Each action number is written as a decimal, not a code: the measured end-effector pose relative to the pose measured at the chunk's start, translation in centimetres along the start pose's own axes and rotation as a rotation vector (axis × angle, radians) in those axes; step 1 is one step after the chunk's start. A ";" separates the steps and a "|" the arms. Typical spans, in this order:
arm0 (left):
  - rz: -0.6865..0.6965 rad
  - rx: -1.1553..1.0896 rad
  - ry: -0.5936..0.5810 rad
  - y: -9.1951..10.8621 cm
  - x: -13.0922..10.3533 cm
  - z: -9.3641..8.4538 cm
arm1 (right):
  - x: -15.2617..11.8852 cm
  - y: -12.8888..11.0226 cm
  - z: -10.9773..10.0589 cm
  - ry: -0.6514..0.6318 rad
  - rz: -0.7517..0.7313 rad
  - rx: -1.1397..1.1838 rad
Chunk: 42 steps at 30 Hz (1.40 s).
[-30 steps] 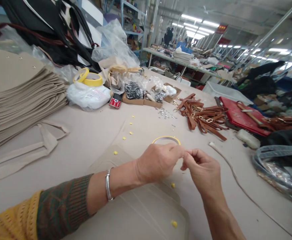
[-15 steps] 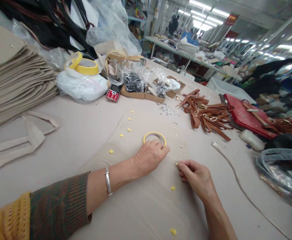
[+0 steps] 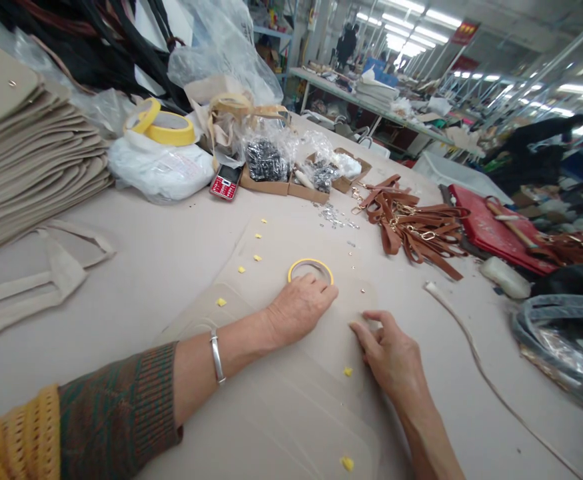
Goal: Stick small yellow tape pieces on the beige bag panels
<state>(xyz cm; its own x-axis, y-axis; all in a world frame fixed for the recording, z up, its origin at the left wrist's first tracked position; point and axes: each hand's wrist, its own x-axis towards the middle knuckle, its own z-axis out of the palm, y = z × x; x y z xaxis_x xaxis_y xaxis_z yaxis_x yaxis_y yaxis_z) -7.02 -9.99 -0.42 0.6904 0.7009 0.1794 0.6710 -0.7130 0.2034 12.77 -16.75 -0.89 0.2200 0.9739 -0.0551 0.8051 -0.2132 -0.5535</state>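
Observation:
A beige sheet lies on the pale table, with several small yellow tape pieces along its left and right sides. My left hand rests over the near edge of a yellow tape roll, its fingers curled downward; whether they grip anything is hidden. To its right, my right hand has thumb and forefinger apart at the sheet's right edge, with nothing seen between them. Small metal studs sit in a line beyond my right fingertips.
Stacked beige panels stand at the left. Brown straps, a red case and a white cord lie right. A phone and open boxes are at the back. A person in dark clothes bends far right.
The thumb and forefinger of my right hand have parted; the small gold piece between them is no longer visible. My left hand has barely moved.

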 end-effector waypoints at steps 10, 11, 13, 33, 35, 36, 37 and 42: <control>-0.025 -0.070 0.010 -0.3 0.4 0.4 | -1.1 -0.2 0.6 0.100 -0.079 -0.010; -0.023 -0.075 0.013 -0.4 0.4 0.5 | -1.0 -0.3 0.8 0.111 -0.090 -0.036; -0.023 -0.082 0.017 -0.5 0.6 0.5 | -0.7 -0.5 0.9 0.111 -0.119 -0.061; 0.212 -0.426 0.175 0.6 -1.6 -1.4 | -2.5 -2.0 -0.8 0.184 -0.426 0.275; 0.214 -0.399 0.182 1.0 -1.8 -1.3 | -2.5 -2.6 -0.8 0.203 -0.514 0.226; 0.221 -0.384 0.189 1.2 -1.8 -1.3 | -2.5 -2.9 -0.8 0.206 -0.545 0.199; 0.229 -0.370 0.195 1.4 -1.9 -1.3 | -2.5 -3.1 -0.8 0.206 -0.572 0.174; 0.221 -0.346 0.143 1.9 -1.9 -1.5 | -2.5 -3.3 -0.7 0.261 -0.715 0.040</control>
<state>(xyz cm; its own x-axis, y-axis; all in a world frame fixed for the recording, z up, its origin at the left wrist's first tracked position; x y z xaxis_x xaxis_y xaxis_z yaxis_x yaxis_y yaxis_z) -7.47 -12.71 1.10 0.7468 0.5448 0.3815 0.3640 -0.8149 0.4511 10.00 -18.51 1.67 -0.2202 0.8229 0.5238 0.7812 0.4704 -0.4105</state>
